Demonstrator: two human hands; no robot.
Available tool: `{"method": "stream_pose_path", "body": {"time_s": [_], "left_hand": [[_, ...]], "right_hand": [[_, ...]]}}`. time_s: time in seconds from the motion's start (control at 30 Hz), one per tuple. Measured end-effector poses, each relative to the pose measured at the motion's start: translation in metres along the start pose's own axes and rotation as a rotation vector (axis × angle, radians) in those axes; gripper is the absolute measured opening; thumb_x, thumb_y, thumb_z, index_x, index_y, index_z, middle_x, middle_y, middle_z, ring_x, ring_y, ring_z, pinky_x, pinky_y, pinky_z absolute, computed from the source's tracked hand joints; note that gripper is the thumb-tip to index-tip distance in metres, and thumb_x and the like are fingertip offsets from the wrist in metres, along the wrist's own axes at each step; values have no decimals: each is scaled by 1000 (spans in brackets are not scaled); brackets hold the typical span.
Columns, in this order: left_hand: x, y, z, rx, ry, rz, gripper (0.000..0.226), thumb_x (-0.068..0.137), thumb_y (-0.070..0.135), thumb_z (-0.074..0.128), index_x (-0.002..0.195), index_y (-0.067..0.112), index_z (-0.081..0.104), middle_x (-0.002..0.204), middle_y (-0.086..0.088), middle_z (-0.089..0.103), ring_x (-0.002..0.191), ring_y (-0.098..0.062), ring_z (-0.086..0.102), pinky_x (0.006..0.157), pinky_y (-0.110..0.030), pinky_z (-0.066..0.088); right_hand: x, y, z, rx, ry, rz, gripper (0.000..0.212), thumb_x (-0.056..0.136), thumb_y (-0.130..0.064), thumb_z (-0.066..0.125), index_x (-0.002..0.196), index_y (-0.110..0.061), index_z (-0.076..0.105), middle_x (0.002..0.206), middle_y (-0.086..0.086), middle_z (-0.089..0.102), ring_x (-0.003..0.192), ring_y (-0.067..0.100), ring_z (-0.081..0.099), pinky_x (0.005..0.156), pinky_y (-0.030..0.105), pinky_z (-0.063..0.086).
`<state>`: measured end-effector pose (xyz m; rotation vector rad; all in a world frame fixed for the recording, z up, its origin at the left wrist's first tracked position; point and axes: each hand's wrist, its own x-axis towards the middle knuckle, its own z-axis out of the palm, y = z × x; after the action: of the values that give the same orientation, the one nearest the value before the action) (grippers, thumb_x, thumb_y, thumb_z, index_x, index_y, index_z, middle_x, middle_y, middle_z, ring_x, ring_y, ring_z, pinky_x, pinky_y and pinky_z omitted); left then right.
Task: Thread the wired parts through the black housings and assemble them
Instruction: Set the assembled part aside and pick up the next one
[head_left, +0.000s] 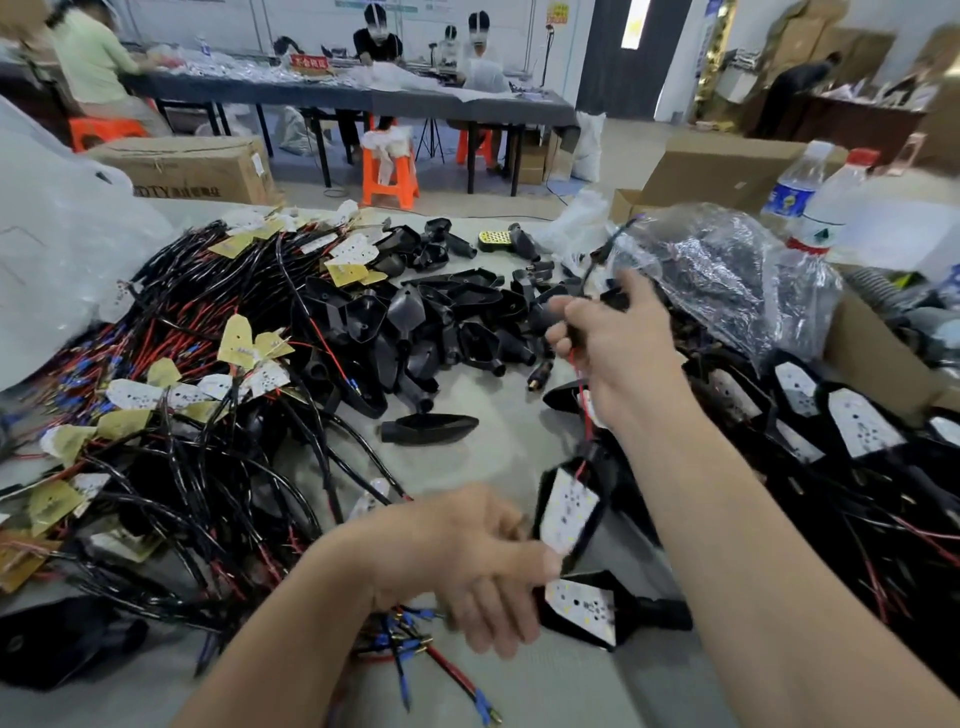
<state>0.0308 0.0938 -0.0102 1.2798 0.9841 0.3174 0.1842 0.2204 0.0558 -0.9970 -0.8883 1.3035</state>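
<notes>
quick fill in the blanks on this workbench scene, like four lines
1. The right hand grips a black cable whose ___ wire runs down to the white board.
2. The left hand holds the ___ housing around that board.
3. ___ water bottles stand at the far right.
4. The nearest plastic stool beyond the table is ___.

Missing words: red; black; two; orange.
</notes>
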Motion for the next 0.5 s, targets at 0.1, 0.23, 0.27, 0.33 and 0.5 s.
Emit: {"method": "stream_pose_path", "body": {"time_s": [0.1,0.23,0.27,0.33,0.5], "left_hand": [[-18,0,-11,41,-29,-19,27,89,41,71,74,19,67,75,-12,75,54,-17,69,46,-21,52],[-8,5,-26,-207,695,193,40,100,36,63,67,14,70,62,-6,69,45,-11,60,40,-19,44],[-2,6,-30,-331,858,237,36,103,32,61,74,12,72,68,-7,72,50,-12,64,43,-20,47],[6,5,-38,-482,1012,293,26,104,26,59,90,12,77,82,-6,78,65,-11,71,54,-21,56],[2,0,-49,-633,1040,403,26,104,18,58,91,17,80,89,-3,79,74,-8,72,63,-18,57]], "right_hand": [[-9,25,3,-83,-154,142,34,94,12,55,128,6,56,70,9,72,45,10,54,41,17,41],[-30,48,6,-171,-355,234,22,94,8,55,114,2,64,67,8,69,47,11,54,42,18,41],[-37,52,5,-180,-392,251,22,93,9,55,112,2,65,66,8,68,47,11,54,42,19,40],[-50,59,3,-230,-460,285,20,90,10,55,105,4,67,65,9,66,46,13,53,41,19,40],[-69,63,-3,-404,-591,309,16,88,12,55,97,2,63,61,11,65,43,16,56,39,22,42]]}}
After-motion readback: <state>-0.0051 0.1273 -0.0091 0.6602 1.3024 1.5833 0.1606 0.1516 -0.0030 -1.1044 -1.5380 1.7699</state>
